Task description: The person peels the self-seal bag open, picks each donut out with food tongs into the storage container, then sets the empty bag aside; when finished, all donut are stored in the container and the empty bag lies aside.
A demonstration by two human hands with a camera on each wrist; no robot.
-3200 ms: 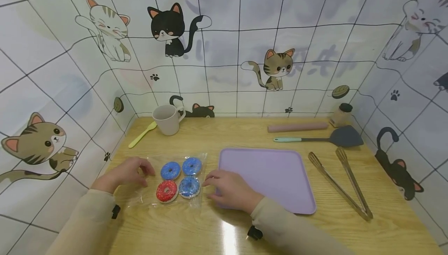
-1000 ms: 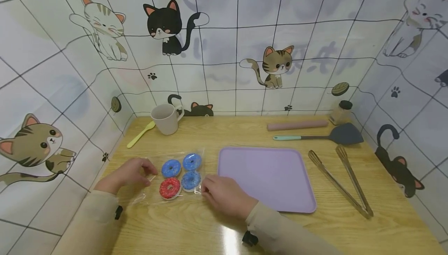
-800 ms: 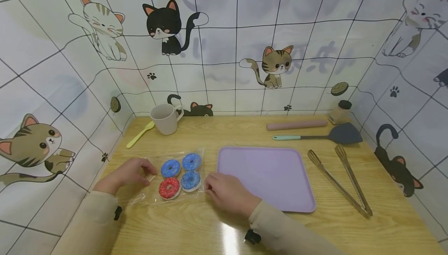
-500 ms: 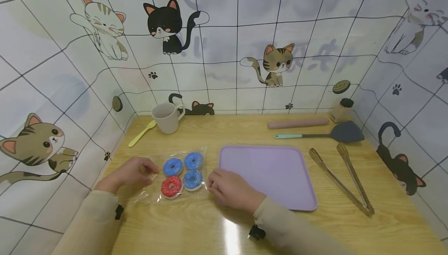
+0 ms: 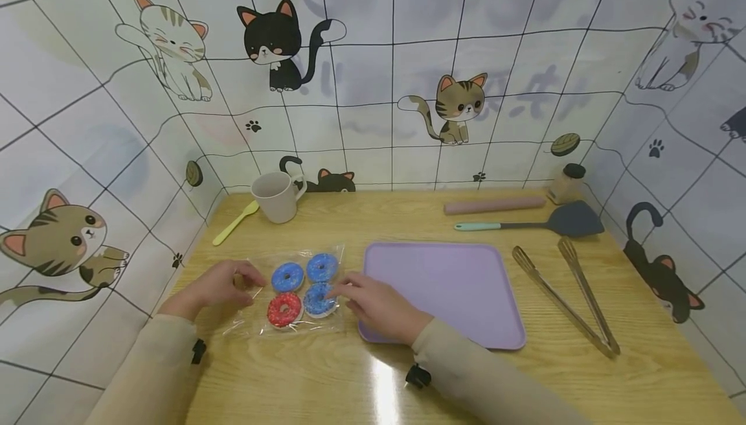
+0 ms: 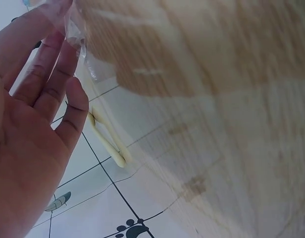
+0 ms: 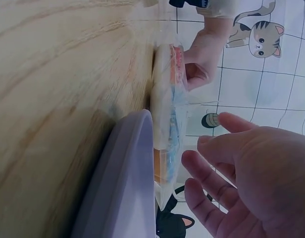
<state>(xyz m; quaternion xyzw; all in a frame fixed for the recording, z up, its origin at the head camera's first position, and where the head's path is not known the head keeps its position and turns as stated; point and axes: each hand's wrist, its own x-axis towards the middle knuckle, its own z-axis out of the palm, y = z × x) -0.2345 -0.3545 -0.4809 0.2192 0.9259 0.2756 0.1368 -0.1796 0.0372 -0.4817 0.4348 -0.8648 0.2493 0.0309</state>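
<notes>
Left hand [image 5: 218, 286]: pinches the clear bag's [image 5: 256, 324] left edge; keep it pinned flat.
Bag: lies on the desk [image 5: 350, 386], four toy donuts [image 5: 303, 289] inside, left of the purple tray [image 5: 460, 295].
Right hand [image 5: 379, 305]: fingers loose, touching the bag's right side; grip film, not donuts.

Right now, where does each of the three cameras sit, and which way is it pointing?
Head: worn on the head, looking forward and down at the table, the bag of doughnuts, the purple tray; both hands and sleeves show.
Left wrist: on the left wrist, skimming the tabletop; the left hand pinches the bag's edge.
Right wrist: on the right wrist, low along the table; the right hand hovers open.
Shared: all three show the bag.
</notes>
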